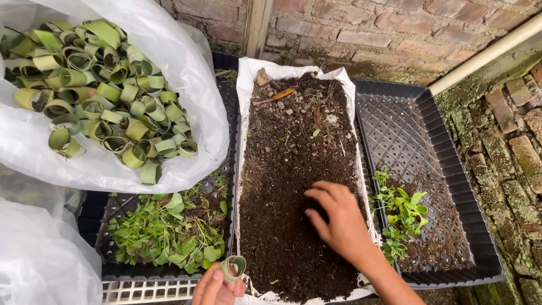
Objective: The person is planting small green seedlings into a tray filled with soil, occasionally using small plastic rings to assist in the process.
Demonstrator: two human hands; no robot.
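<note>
1. Brick wall (395, 28) across the top, mossy brick floor (508, 147) at right, pale pipe (485, 53) slanting along the upper right corner.
2. Big clear plastic bag (186, 73) upper left, mouth open, packed with rolled green leaf rings (96, 85) (dozens, loosely piled). Second clear plastic bag (39, 248) at lower left, contents not visible.
3. White sack of dark soil (293, 169) lying lengthwise in the centre, top cut open, soil surface bare with small twigs and a dry orange leaf (279, 94) near the far end.
4. Black mesh tray (429, 130) to the right of the sack, mostly bare, small clump of green seedlings (401, 214) at its near left side, just beside the sack edge.
5. Another black mesh tray (107, 265) at left under the big bag, holding a mat of uprooted green seedlings (169, 234) with soil on the roots.
6. White plastic grid (141, 291) at the bottom edge, below the left tray.
7. Right hand (339, 217) resting on the soil in the near half of the sack, palm down, fingers curled and spread, tips pressed into the soil; whether soil is pinched in the fingers cannot be told.
8. Left hand (217, 288) at the bottom edge beside the sack's near left corner, only partly in frame, fingers pinched closed on one leaf ring (233, 266) held upright, open end facing up (ring looks empty).
</note>
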